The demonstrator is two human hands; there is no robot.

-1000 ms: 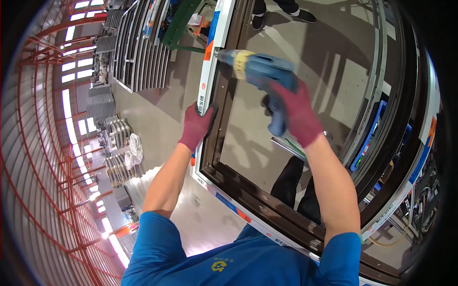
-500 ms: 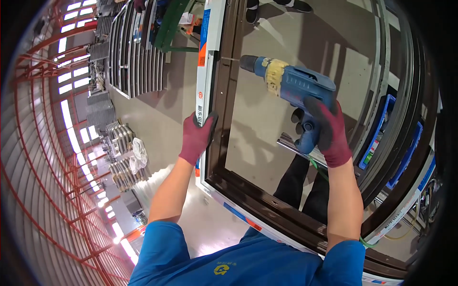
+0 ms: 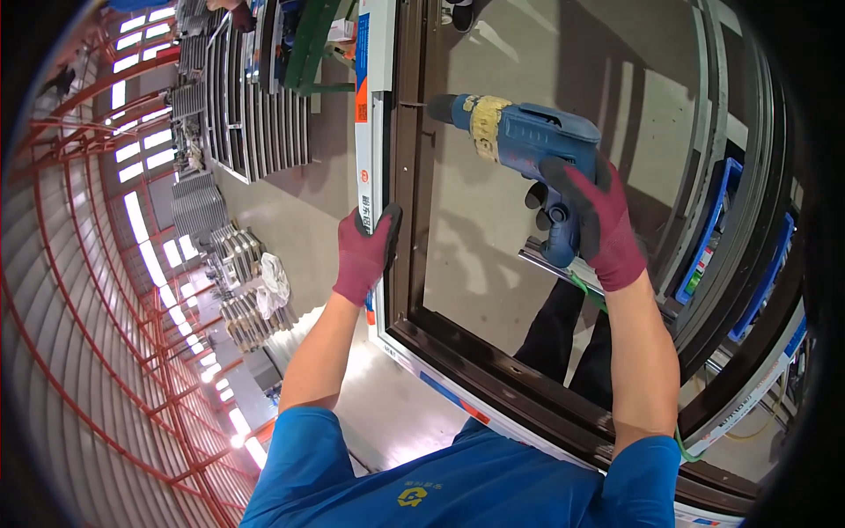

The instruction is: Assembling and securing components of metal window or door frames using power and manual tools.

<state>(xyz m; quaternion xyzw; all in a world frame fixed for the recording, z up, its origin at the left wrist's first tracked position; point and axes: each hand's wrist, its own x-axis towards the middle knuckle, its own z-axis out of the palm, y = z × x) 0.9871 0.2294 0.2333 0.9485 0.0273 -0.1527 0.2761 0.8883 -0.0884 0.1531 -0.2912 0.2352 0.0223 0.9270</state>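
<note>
My right hand (image 3: 598,224), in a maroon glove with dark palm and fingertips, is closed around the handle of a blue drill (image 3: 546,132) with a worn yellow collar. The drill lies roughly level, its dark chuck pointing left. A thin bit reaches over the left side bar of a dark brown metal frame (image 3: 407,194); whether its tip is in the metal I cannot tell. Lower on that same bar, my left hand (image 3: 365,251) grips the outer edge, thumb on the inner side and fingers hidden beneath. White protective film with coloured print covers the frame's outer edge.
Blue bins (image 3: 711,231) holding small items sit at the right, beyond dark profiles. A metal strip (image 3: 541,255) lies below the drill. At the upper left stand a rack of metal bars (image 3: 255,132) and a green stand (image 3: 308,53). Another person's shoe (image 3: 462,16) shows at the top.
The drill has shifted slightly left, and its chuck now overlaps the frame's side bar more. My left hand keeps its hold. The view has turned a little.
</note>
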